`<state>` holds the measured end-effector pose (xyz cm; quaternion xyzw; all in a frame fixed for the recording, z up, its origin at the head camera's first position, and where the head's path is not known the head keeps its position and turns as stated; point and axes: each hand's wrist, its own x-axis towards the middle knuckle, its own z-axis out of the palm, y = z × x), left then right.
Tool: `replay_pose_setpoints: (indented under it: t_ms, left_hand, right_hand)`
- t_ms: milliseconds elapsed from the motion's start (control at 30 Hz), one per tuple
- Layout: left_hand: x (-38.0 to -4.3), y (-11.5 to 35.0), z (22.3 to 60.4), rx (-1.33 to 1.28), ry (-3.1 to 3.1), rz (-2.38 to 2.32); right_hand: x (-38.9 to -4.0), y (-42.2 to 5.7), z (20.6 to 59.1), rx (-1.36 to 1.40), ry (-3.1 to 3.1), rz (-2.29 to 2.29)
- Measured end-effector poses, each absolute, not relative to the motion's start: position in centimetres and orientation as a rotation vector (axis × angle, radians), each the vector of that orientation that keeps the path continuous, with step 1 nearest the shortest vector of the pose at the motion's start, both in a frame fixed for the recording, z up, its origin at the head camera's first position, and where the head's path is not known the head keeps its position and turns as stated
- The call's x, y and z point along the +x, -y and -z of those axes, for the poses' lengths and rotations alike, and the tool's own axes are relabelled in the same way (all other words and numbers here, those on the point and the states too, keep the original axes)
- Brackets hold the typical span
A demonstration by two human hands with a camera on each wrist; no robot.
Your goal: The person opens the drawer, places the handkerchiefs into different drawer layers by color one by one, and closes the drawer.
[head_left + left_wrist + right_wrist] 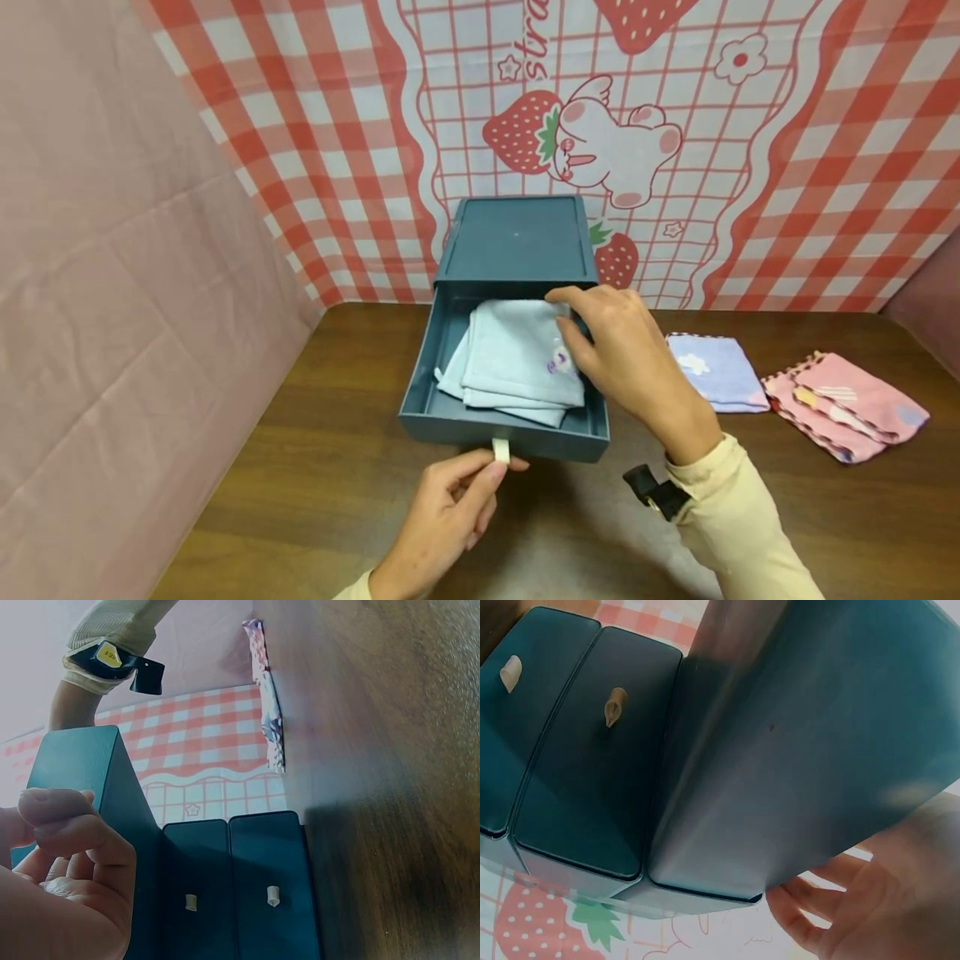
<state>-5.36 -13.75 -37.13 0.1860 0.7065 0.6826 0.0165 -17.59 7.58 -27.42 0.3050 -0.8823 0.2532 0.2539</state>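
My left hand pinches the pale pull tab at the front of a pulled-out blue-green drawer. Folded light-blue towels with a small purple motif lie stacked inside it. Over the drawer's right side is my right hand, with thumb and index finger by the top towel's right edge; its fingers are loosely bent. Whether they press on the cloth cannot be told. In the right wrist view the drawer's side hides part of that hand.
The drawer unit stands against a strawberry-print checked cloth. Below the pulled-out drawer are two closed drawers with pale tabs. To the right on the wooden table lie a folded blue-violet towel and a pink one.
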Motion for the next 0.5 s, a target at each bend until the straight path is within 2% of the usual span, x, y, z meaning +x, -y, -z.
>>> replay_pose_setpoints:
  t_ms: [233, 500]
  left_hand:
    - [-5.3, 13.7, 37.1, 0.561, -2.207, -2.107]
    - [-5.4, 13.7, 36.9, 0.531, -2.221, -2.09]
  right_hand:
    - [-16.6, -7.6, 26.9, 0.843, 2.418, -0.645]
    - [-15.0, -6.9, 26.3, 1.049, 2.457, -0.513]
